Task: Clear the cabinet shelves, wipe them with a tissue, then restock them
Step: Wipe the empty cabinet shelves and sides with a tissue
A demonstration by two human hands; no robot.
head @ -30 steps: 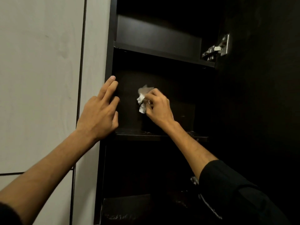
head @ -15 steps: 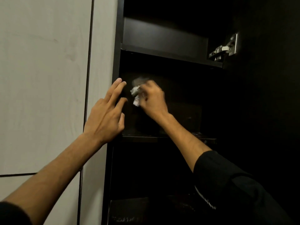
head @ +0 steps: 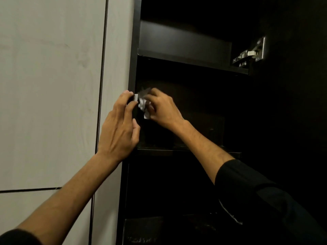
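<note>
Since a second ago the right hand (head: pixel 161 107) has carried the crumpled tissue (head: pixel 143 107) leftward to the cabinet's left side panel (head: pixel 133 68), where the left hand (head: pixel 120 128) rests with straight fingers. Head view: right fingers pinch the tissue inside the compartment, below the upper shelf (head: pixel 192 63), above the middle shelf (head: pixel 177 150). A metal hinge (head: pixel 251 53) shows far right of the panel.
</note>
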